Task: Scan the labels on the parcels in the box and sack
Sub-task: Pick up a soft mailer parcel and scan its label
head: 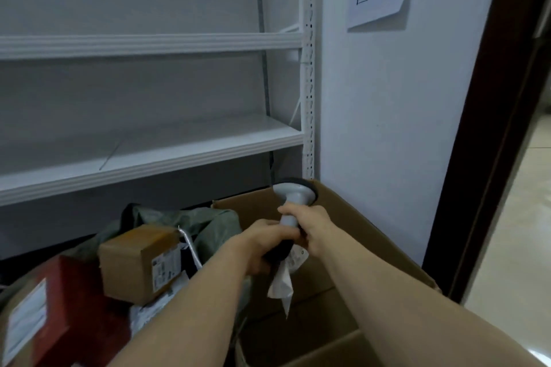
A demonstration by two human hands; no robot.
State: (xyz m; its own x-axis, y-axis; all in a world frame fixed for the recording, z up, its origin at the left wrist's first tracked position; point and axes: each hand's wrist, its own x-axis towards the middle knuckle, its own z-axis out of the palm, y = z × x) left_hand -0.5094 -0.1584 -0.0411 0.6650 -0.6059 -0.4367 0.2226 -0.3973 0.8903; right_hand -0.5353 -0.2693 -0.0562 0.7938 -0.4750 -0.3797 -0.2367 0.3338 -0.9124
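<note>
Both hands on the scanner (290, 211): right hand (313, 225) wrapped round the grey handle, left hand (259, 243) clamped on the dark lower end plus a small white parcel (284, 277) hanging below. Scanner's long axis runs up and away, head over the box (343, 217). Labelled parcels (140, 262) sit left in the green sack (208, 226), nearer the left hand.

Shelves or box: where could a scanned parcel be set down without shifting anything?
The two white shelves show bare boards all along. The cardboard box has open floor at its near right, below the hanging white parcel. It is crowded on the left, where the brown parcel and red parcel pile on the green sack.
</note>
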